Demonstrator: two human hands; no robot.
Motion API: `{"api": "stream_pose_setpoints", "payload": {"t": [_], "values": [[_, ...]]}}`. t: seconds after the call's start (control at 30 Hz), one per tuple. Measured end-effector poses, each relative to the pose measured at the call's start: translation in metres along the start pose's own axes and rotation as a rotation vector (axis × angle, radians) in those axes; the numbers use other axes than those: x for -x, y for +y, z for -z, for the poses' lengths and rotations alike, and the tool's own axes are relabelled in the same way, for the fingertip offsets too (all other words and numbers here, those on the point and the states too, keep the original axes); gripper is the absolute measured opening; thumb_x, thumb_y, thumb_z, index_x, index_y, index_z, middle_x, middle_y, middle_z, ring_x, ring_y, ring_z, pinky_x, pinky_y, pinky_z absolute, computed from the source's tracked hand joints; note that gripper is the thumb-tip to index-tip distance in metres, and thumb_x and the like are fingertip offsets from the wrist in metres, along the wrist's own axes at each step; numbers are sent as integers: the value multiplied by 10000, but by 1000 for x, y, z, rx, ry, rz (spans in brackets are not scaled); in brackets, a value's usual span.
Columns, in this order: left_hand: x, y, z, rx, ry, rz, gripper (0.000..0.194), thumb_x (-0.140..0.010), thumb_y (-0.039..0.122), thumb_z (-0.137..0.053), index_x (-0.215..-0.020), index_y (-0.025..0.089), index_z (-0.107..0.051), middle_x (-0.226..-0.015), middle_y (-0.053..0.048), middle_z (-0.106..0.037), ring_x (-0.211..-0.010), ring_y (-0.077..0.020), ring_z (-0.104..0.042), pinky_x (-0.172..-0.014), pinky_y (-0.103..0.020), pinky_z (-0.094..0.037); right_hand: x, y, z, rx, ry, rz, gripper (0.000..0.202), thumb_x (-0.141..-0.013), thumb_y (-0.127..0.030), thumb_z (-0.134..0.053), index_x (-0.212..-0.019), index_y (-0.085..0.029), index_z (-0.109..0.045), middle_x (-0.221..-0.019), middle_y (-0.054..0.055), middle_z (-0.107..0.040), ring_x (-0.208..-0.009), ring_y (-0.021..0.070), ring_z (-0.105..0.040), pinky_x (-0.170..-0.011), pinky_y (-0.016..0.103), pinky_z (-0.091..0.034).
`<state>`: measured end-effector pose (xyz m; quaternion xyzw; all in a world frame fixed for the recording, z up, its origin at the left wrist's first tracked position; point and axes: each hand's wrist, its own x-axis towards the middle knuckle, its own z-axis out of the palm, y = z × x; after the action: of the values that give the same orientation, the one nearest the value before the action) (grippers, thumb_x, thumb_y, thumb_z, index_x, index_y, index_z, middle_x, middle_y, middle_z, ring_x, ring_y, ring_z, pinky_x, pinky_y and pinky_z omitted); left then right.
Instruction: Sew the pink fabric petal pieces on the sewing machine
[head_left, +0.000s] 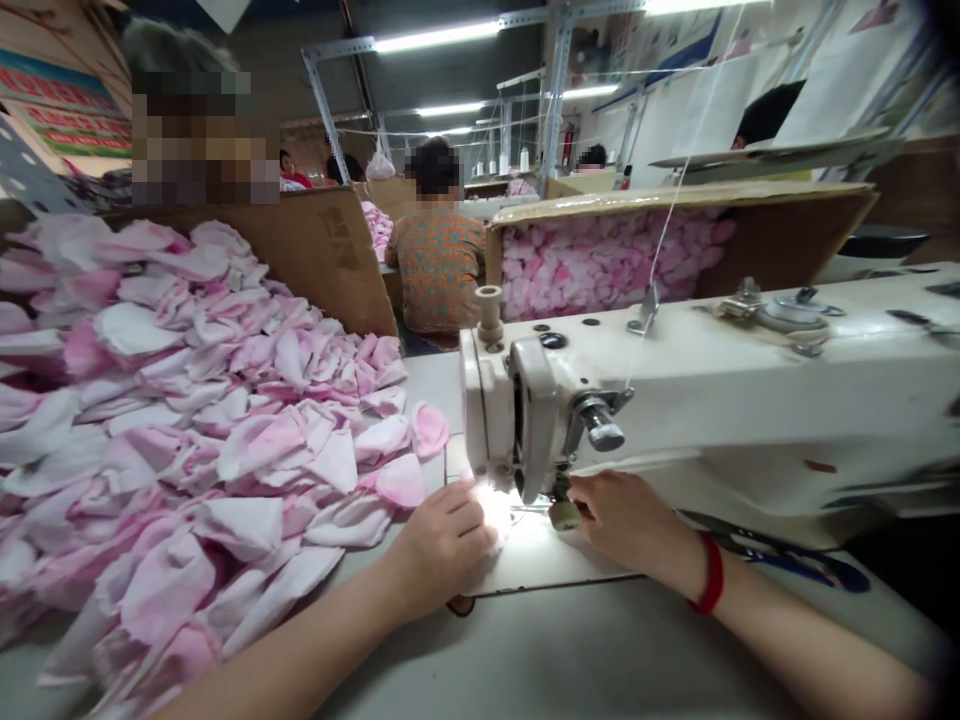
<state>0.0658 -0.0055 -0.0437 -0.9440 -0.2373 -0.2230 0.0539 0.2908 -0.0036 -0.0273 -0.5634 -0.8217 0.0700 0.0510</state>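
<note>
A white sewing machine (720,400) stands before me, its lamp glaring over the needle plate (540,565). My left hand (446,540) rests just left of the needle area with its fingers curled together; glare hides what they may hold. On the other side, my right hand (619,520) is closed close to the presser foot, thumb and index finger pinched, and anything in them is too small to make out. A red band (709,575) circles my right wrist. A large heap of pink and white fabric pieces (187,450) spreads to the left of my left hand.
Dark-handled scissors (795,560) lie right of my right hand, under the machine arm. Behind the machine stands a cardboard box (787,230) of pink pieces. Another cardboard panel (322,250) backs the heap. A person in a patterned shirt (439,265) sits farther off.
</note>
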Motion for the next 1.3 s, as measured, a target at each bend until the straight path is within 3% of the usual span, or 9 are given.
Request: {"api": "stream_pose_setpoints", "payload": {"t": [0.13, 0.23, 0.4, 0.53, 0.77, 1.3], "values": [[-1, -2, -6, 163, 45, 170, 238, -745, 47, -433, -832, 175, -613, -730, -33, -550, -740, -159, -471, -671, -277, -429, 0, -2, -1, 4, -17, 10, 205, -812, -278, -445, -721, -200, -612, -665, 37, -640, -657, 187, -596, -535, 267, -300], [-2, -3, -7, 197, 31, 217, 222, -716, 54, -485, -801, 203, -625, -765, -17, -573, -764, -162, -486, -686, -286, -408, 0, -2, -1, 13, -46, 1, 211, -814, -285, -442, -729, -195, -614, -684, 50, -650, -664, 192, -600, -538, 269, -314], [-2, -5, -2, 188, -56, 131, 253, -646, 34, -531, -827, 195, -603, -783, 10, -604, -774, -151, -497, -815, -319, -370, 4, -4, -2, 27, -38, -29, 217, -821, -293, -428, -745, -200, -609, -664, 49, -649, -652, 210, -607, -527, 278, -320], [-2, -8, 0, 198, -33, 68, 243, -715, 39, -484, -863, 199, -592, -797, 13, -612, -784, -132, -507, -846, -304, -352, 10, -10, -10, 57, 13, -11, 210, -827, -274, -423, -748, -207, -606, -675, 49, -656, -616, 205, -605, -524, 285, -328], [-3, -8, -6, 123, 28, 77, 158, -829, 118, -449, -884, 176, -585, -816, -28, -613, -807, -167, -504, -776, -323, -386, 6, -10, -12, 55, 3, -38, 206, -823, -257, -428, -721, -212, -602, -672, 41, -663, -626, 200, -612, -512, 278, -325], [-1, 5, -3, -7, -33, 97, 231, -890, 134, -318, -986, 120, -528, -861, -75, -594, -795, -180, -527, -684, -302, -459, 7, -10, -10, 25, -29, -57, 230, -831, -288, -409, -780, -229, -626, -708, 37, -670, -650, 196, -612, -542, 278, -357]]}}
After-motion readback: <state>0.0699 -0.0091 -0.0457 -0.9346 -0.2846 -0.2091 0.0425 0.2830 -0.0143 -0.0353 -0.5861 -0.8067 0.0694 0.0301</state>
